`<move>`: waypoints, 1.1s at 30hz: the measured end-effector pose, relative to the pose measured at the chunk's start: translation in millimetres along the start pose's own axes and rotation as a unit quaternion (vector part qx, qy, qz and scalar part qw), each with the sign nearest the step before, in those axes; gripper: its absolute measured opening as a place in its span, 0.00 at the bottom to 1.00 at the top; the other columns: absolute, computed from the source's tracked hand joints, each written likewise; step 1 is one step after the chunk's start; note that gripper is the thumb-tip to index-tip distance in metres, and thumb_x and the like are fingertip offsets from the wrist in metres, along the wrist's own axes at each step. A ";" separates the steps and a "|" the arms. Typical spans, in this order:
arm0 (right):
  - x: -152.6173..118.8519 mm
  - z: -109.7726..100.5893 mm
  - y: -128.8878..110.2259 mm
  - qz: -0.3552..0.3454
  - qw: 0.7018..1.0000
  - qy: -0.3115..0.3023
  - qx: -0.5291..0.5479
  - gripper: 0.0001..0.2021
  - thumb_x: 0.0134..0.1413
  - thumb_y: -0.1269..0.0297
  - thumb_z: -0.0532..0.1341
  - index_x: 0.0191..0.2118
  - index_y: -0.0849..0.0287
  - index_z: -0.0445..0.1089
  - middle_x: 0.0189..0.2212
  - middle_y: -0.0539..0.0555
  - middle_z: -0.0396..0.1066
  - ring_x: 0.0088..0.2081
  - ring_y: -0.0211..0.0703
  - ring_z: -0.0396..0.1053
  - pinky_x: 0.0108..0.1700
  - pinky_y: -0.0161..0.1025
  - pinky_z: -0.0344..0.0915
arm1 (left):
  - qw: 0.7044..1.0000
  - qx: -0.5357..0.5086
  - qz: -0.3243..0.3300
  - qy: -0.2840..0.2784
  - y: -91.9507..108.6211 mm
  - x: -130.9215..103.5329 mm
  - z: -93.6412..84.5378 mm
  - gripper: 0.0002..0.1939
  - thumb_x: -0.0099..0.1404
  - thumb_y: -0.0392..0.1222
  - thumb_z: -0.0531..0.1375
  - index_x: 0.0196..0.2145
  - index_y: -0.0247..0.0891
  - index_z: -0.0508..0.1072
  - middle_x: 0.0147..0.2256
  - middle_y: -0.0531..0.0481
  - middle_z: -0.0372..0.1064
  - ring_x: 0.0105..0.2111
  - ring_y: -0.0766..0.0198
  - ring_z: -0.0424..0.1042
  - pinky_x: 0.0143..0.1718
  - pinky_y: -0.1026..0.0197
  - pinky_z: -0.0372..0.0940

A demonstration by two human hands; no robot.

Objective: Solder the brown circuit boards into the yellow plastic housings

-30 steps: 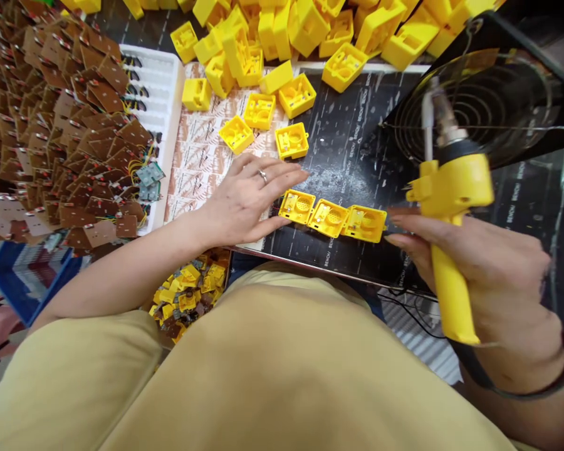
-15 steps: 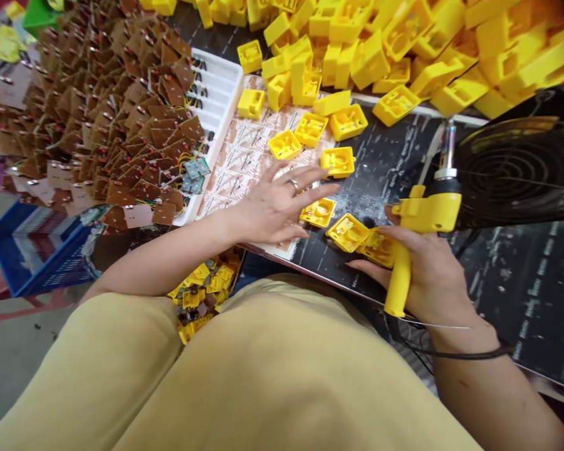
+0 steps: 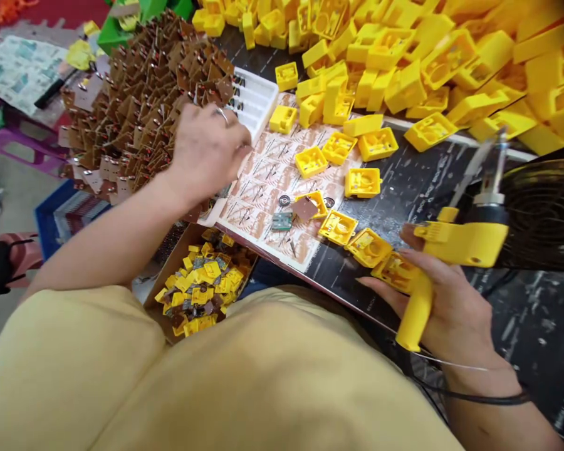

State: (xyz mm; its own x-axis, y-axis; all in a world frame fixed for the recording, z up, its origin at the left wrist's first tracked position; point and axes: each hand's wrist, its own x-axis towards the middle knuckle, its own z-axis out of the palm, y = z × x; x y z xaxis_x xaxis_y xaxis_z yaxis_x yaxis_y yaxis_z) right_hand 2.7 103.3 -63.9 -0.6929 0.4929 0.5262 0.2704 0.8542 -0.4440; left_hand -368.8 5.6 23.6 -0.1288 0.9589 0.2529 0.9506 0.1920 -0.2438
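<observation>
My left hand, fingers curled down, is at the right edge of the heap of brown circuit boards, over the white tray. Its fingertips are hidden, and what they hold cannot be seen. My right hand grips a yellow soldering gun, its metal tip pointing up and away from me. The thumb and fingers of that hand reach around a small yellow housing at the end of a row of open housings. A brown board with a small green board lies at the row's left end.
A large pile of yellow housings covers the back of the table. A carton of yellow parts sits below the table edge, with a blue basket farther left. A dark round fan-like grille stands at the right.
My left hand has moved left from the housings to the heap of boards, uncovering the brown and green boards. My right hand still holds the soldering gun. The view has shifted left.
</observation>
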 end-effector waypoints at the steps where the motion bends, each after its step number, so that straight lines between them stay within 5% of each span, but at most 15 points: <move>1: -0.4 -2.5 -0.6 -0.011 1.000 0.017 -0.012 0.37 0.49 0.56 0.74 0.63 0.50 0.61 0.56 0.63 0.72 0.53 0.60 0.75 0.49 0.53 0.77 | 1.000 0.018 -0.022 -0.010 -13.6 6.2 -0.9 0.19 0.74 0.51 0.51 0.38 0.39 0.77 0.37 0.50 0.74 0.46 0.60 0.64 0.54 0.44 0.60; 5: -1.4 -11.5 -2.7 -0.031 0.997 0.021 -0.073 0.32 0.55 0.59 0.71 0.63 0.53 0.61 0.48 0.60 0.77 0.40 0.51 0.79 0.44 0.44 0.77 | 0.995 0.031 -0.058 -0.080 -32.9 17.2 -19.1 0.26 0.72 0.54 0.47 0.35 0.36 0.79 0.37 0.44 0.74 0.48 0.53 0.64 0.56 0.38 0.56; 8: -2.8 -16.7 -3.1 -0.021 0.994 0.013 -0.111 0.26 0.59 0.59 0.68 0.61 0.54 0.64 0.44 0.56 0.78 0.31 0.44 0.77 0.35 0.38 0.74 | 0.988 0.013 -0.045 -0.144 -21.6 5.9 -35.6 0.21 0.68 0.54 0.52 0.38 0.40 0.80 0.41 0.41 0.76 0.48 0.47 0.66 0.54 0.36 0.56; 11: -2.5 -18.6 -3.3 -0.018 0.992 0.009 -0.124 0.22 0.62 0.58 0.65 0.58 0.57 0.66 0.47 0.60 0.77 0.34 0.45 0.77 0.32 0.37 0.71 | 0.984 0.018 -0.006 -0.176 -10.7 -12.0 -32.3 0.21 0.66 0.57 0.55 0.40 0.40 0.79 0.41 0.42 0.77 0.48 0.47 0.66 0.57 0.38 0.54; 15: 1.7 -18.4 -5.6 -0.025 0.993 0.014 -0.114 0.19 0.61 0.60 0.66 0.55 0.57 0.67 0.46 0.59 0.78 0.31 0.44 0.77 0.29 0.36 0.68 | 0.995 -0.005 -0.078 -0.066 -20.3 -18.6 -14.3 0.22 0.70 0.56 0.52 0.33 0.39 0.78 0.33 0.44 0.74 0.42 0.52 0.65 0.56 0.40 0.53; 19: 5.7 -21.0 -11.1 -0.040 0.993 0.028 -0.108 0.19 0.58 0.64 0.69 0.53 0.60 0.68 0.43 0.59 0.79 0.31 0.43 0.77 0.31 0.35 0.71 | 0.957 -0.257 -0.113 0.075 -31.5 -2.2 -17.5 0.24 0.67 0.65 0.59 0.33 0.41 0.78 0.27 0.54 0.68 0.30 0.66 0.60 0.38 0.55 0.59; 22: 8.3 -22.3 -14.5 -0.038 0.994 0.027 -0.095 0.20 0.56 0.65 0.70 0.53 0.60 0.68 0.43 0.58 0.79 0.35 0.45 0.79 0.33 0.35 0.72 | 0.887 -0.449 -0.075 0.075 -10.4 10.2 -20.8 0.25 0.66 0.68 0.61 0.33 0.42 0.78 0.22 0.59 0.64 0.23 0.73 0.55 0.25 0.60 0.53; 25: 11.6 -20.4 -13.5 -0.034 0.997 0.019 -0.064 0.23 0.56 0.60 0.71 0.54 0.60 0.67 0.44 0.61 0.78 0.41 0.50 0.79 0.37 0.39 0.75 | 0.832 -0.549 -0.020 0.070 29.6 12.4 -11.7 0.19 0.68 0.61 0.62 0.36 0.43 0.79 0.26 0.58 0.73 0.25 0.72 0.65 0.27 0.61 0.63; 29: 14.1 -20.8 -9.4 -0.042 0.998 0.005 -0.049 0.25 0.56 0.55 0.70 0.54 0.61 0.66 0.45 0.64 0.77 0.47 0.56 0.78 0.45 0.49 0.77 | 0.866 -0.459 0.153 0.123 73.8 -2.6 11.8 0.09 0.71 0.46 0.60 0.43 0.43 0.79 0.39 0.50 0.80 0.38 0.64 0.77 0.40 0.57 0.71; 33: 13.5 -35.4 -13.9 -0.033 0.998 0.036 -0.044 0.19 0.54 0.66 0.72 0.50 0.58 0.68 0.41 0.57 0.79 0.40 0.45 0.79 0.42 0.40 0.76 | 0.909 -0.293 0.277 0.105 88.8 -16.4 20.2 0.13 0.68 0.51 0.61 0.46 0.45 0.78 0.41 0.50 0.80 0.41 0.59 0.76 0.43 0.54 0.66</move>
State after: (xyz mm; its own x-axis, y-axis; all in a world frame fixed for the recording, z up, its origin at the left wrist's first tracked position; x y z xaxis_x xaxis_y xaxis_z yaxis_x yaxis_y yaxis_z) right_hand 13.3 103.9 -24.9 -0.6626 0.4438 0.6034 0.2863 0.8945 -0.3435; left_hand -288.0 11.2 -21.1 0.4136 0.8014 0.4320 0.8487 -0.5112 0.1357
